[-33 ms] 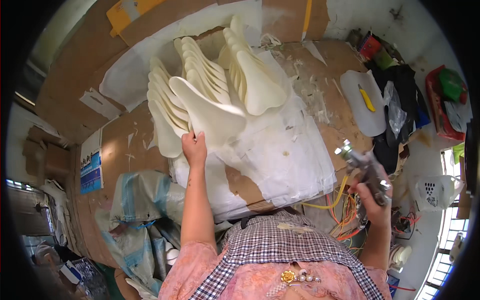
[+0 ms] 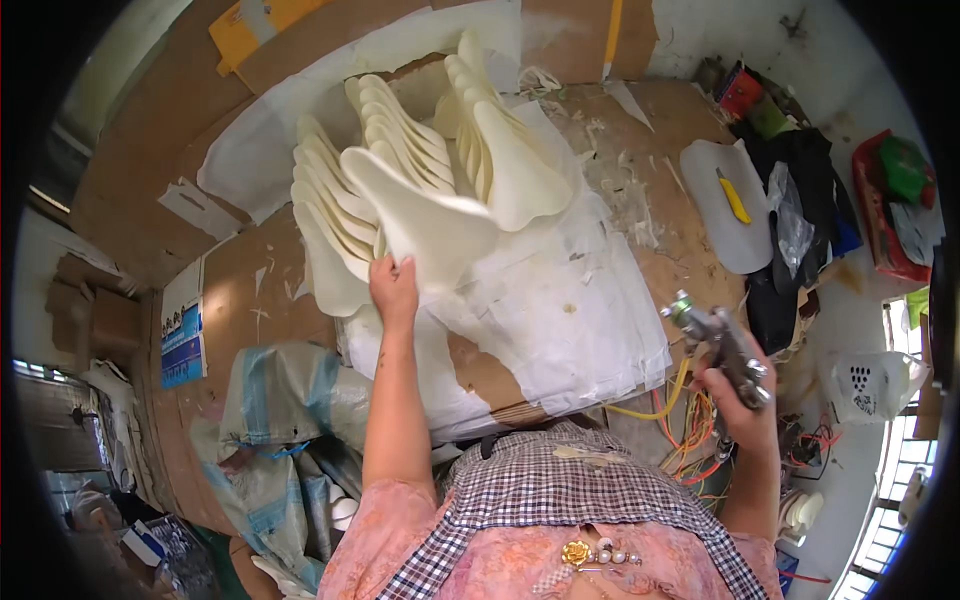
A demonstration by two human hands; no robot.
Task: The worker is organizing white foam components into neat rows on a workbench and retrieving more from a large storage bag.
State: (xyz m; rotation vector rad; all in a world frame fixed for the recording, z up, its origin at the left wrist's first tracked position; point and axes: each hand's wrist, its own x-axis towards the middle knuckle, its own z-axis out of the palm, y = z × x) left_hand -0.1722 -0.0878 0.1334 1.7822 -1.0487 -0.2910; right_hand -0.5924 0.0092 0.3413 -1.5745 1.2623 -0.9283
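Pinched at its near edge, a cream saddle-shaped pad (image 2: 435,230) is in my left hand (image 2: 394,290), tilted over the white-covered work surface (image 2: 590,300). Behind and beside it, similar pads overlap in three rows: a left row (image 2: 328,240), a middle row (image 2: 400,135) and a right row (image 2: 525,175). My right hand (image 2: 745,405) is wrapped round a metal spray gun (image 2: 728,355), held off to the right with its nozzle toward the pads. Whether a finger presses the trigger is hard to see.
A yellow hose (image 2: 645,411) and tangled orange cords lie below the spray gun. Further right, a yellow utility knife (image 2: 734,198) rests on a pale sheet (image 2: 700,225), next to black cloth (image 2: 820,180) and a red tray (image 2: 870,220). A striped woven sack (image 2: 270,410) lies at left.
My left hand and the pad have shifted slightly right and away from me. The spray gun has moved a little left and down.
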